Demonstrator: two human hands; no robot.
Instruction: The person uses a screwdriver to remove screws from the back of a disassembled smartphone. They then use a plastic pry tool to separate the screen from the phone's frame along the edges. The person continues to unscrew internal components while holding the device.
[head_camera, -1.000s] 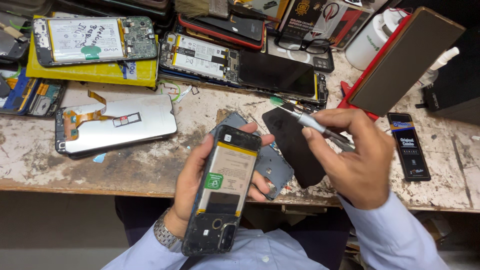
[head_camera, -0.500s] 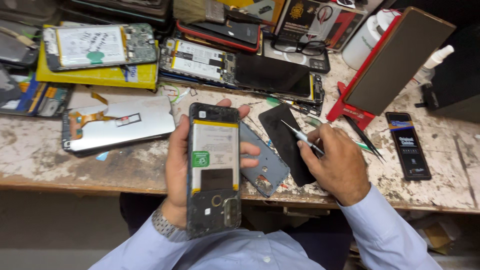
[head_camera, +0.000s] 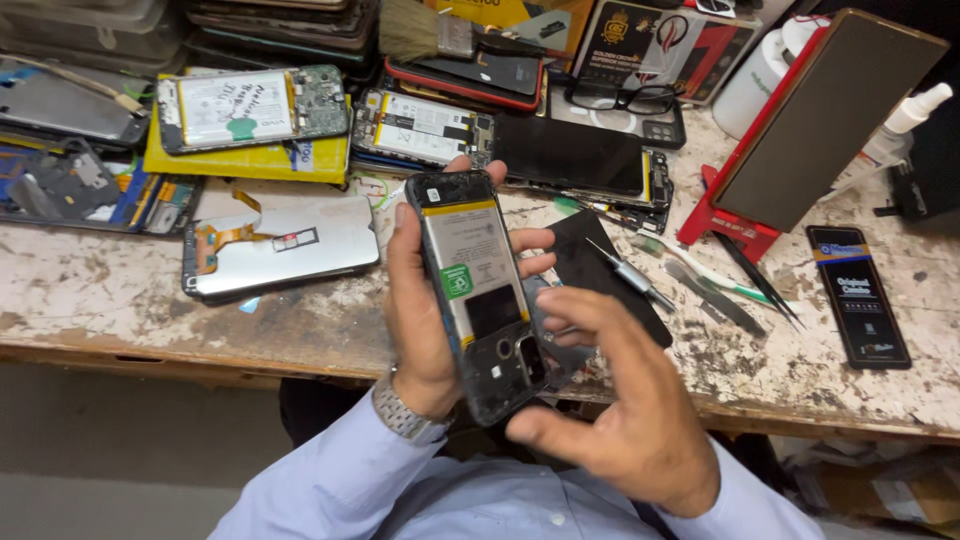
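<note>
My left hand (head_camera: 415, 325) grips an opened phone (head_camera: 478, 290) upright above the table's front edge, its back removed so the grey battery with a green sticker and the camera module show. My right hand (head_camera: 625, 410) hovers just right of the phone's lower part with its fingers apart; the fingertips are at the phone's edge and hold no tool. A small silver screwdriver (head_camera: 630, 275) lies on a black pad (head_camera: 590, 250) on the table behind my right hand. A grey part (head_camera: 570, 345) under the phone is mostly hidden.
A display panel with an orange flex cable (head_camera: 280, 250) lies at the left. Several opened phones (head_camera: 245, 105) line the back. A red stand (head_camera: 735, 230) props a dark panel at the right, with tweezers (head_camera: 760, 275) and a flat black pack (head_camera: 858, 295) beside it.
My right hand has put the screwdriver down on the black pad and come to the phone's lower edge. My left hand has raised and tilted the phone slightly.
</note>
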